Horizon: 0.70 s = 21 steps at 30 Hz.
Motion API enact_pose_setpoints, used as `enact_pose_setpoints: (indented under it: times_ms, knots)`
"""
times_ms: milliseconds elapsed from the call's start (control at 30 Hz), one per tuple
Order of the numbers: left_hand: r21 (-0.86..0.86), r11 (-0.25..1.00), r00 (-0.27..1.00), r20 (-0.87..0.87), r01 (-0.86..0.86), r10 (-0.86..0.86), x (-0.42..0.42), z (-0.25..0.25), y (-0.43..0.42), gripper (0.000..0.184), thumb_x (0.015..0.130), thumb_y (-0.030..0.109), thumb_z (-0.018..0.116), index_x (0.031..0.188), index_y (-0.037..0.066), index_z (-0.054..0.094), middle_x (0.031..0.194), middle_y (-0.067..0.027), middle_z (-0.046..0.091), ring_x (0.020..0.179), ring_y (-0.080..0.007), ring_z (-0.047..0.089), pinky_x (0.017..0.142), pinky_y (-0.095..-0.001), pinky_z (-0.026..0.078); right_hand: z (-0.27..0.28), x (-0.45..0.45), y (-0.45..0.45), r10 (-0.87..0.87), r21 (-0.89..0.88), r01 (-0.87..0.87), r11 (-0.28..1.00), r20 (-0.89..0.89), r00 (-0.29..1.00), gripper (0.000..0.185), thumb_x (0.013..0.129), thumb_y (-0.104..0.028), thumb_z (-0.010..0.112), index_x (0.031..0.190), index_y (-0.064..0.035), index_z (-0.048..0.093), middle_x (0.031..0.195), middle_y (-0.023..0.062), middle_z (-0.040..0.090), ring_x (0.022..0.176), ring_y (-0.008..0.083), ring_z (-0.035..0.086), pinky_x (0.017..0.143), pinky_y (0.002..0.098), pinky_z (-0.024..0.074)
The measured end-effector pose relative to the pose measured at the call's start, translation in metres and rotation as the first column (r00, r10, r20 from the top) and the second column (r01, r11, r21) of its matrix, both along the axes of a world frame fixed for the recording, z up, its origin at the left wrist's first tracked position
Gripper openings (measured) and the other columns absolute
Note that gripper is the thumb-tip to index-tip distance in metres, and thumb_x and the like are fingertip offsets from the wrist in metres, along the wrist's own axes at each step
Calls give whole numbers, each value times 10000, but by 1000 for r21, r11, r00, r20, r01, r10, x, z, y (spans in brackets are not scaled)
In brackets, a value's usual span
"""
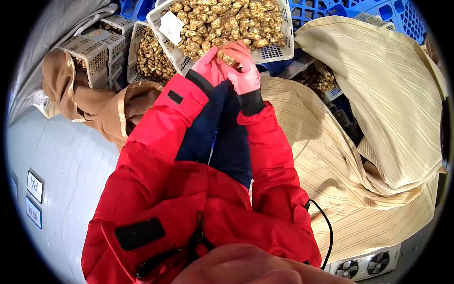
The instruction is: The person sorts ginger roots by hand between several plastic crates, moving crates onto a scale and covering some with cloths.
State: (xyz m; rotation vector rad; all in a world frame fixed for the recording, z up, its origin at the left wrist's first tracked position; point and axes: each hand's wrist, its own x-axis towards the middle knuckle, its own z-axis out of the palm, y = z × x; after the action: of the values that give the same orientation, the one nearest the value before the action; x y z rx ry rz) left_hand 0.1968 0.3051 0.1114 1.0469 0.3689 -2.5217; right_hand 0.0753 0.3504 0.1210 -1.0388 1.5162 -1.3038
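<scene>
Both hands wear pink gloves and meet at the near edge of a white basket [276,53] heaped with knobbly brown-and-cream pieces [227,21]. Between the fingers of my right hand [242,68] is one brown piece [227,57], gripped by thumb and fingers. Close beside it, my left hand [209,67] has its fingers bent near the same piece; whether it holds anything is hidden. A white paper label [171,27] lies on the heap at the basket's left side.
More baskets of small brown pieces [153,57] stand at the left. Brown cloth [101,111] lies before them. Striped beige cloth [378,85] covers things at the right, beside another basket [333,92]. Blue plastic crates [411,21] are behind. A black cable [329,227] hangs at lower right.
</scene>
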Motion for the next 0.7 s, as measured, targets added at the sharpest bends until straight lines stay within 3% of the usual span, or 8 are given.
enact_pose_setpoints:
  times_ms: [67,167,267,333,467,567,633,700]
  knots:
    - [-88,994,990,121,-66,77,-9,8,-4,367,837,309,392,1123,80,379,1055,-56,486,964,-203,472,799,-348,405,10,-8,7,-14,-19,12,1000,-147,989,375,606,-11,599,971,-37,520,976,113,541,932,253,496,849,326,348]
    - [-220,971,987,108,-89,115,-24,17,-6,372,844,278,375,1155,76,344,1121,-56,442,1012,-213,435,783,-372,409,37,-12,14,-151,259,140,956,23,988,406,612,-25,600,1006,-38,504,985,118,534,916,258,499,821,328,366]
    - [-169,971,984,-85,-167,154,-29,25,-9,419,840,325,357,1173,73,321,1184,-61,389,1025,-241,423,793,-413,391,38,-17,14,-158,227,165,960,-47,986,420,616,-39,600,1022,-34,497,974,126,530,894,272,499,771,320,391]
    - [-49,996,993,-92,-80,76,-37,40,-15,437,837,341,354,1179,71,310,1191,-67,382,1043,-245,406,799,-425,385,37,-17,14,-174,171,198,965,-143,974,404,613,-54,608,1002,-28,501,953,133,532,862,278,507,739,325,404]
    - [-82,997,1000,-6,2,-2,-48,40,-11,442,841,366,338,1156,56,347,1190,-85,384,990,-268,456,819,-442,371,32,-20,18,-186,116,236,965,-335,924,370,620,-74,602,971,-19,497,906,148,534,828,295,511,712,344,411]
    - [-68,998,992,-123,1,-10,-52,38,-8,441,841,349,353,1116,6,384,1158,-117,409,1060,-233,391,872,-388,339,43,-26,28,-267,157,309,938,-241,933,345,632,-67,587,962,-13,504,904,149,537,824,294,514,701,340,414]
    - [-299,950,975,-165,94,-149,-62,43,-15,395,840,322,370,1067,1,412,1110,-119,433,1038,-233,405,897,-362,316,87,-42,23,-371,289,381,878,-90,924,356,651,-64,553,994,0,483,943,151,528,845,289,504,733,343,397]
    - [-143,989,999,-41,30,-36,-69,48,-9,411,852,313,339,1127,9,368,1168,-104,391,1034,-234,411,817,-357,386,71,-49,39,-318,303,346,888,-140,938,400,673,-66,565,1056,-14,462,991,142,504,911,251,489,781,307,391]
